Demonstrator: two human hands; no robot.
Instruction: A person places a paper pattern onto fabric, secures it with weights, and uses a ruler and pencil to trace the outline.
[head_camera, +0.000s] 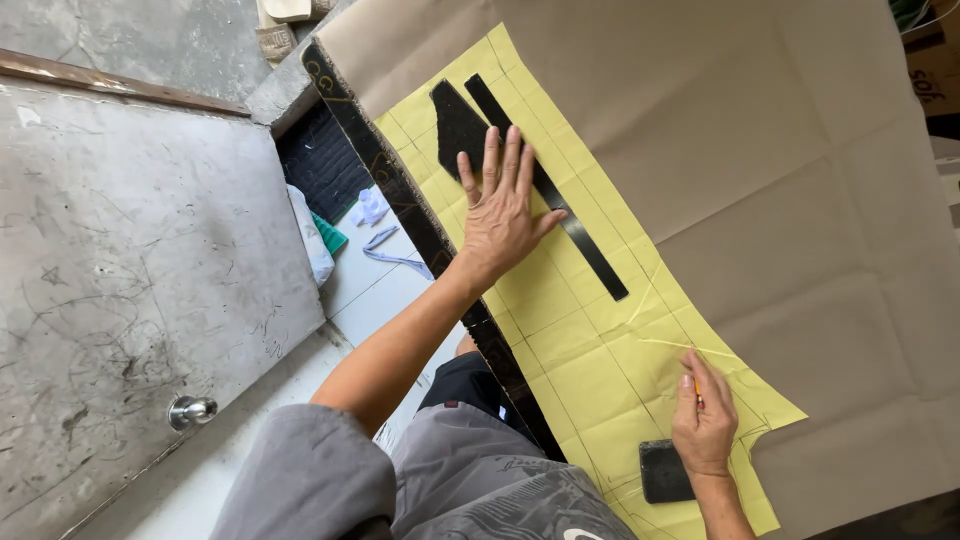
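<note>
Both hands work on a yellow paper pattern lying on brown paper across the tabletop. Left hand presses flat, fingers spread, on a long black ruler and a black curved template. Right hand pinches a pencil against the pattern, beside a small dark block.

There is only one view, so no part of the scene is shared with another. The camera sits on the person's head and looks almost straight down, quite close to the work. The person's body comes in from about 6 o'clock. The brown paper table fills the side from 12 to 4 o'clock. The grey floor lies far below, at 9 o'clock.
</note>
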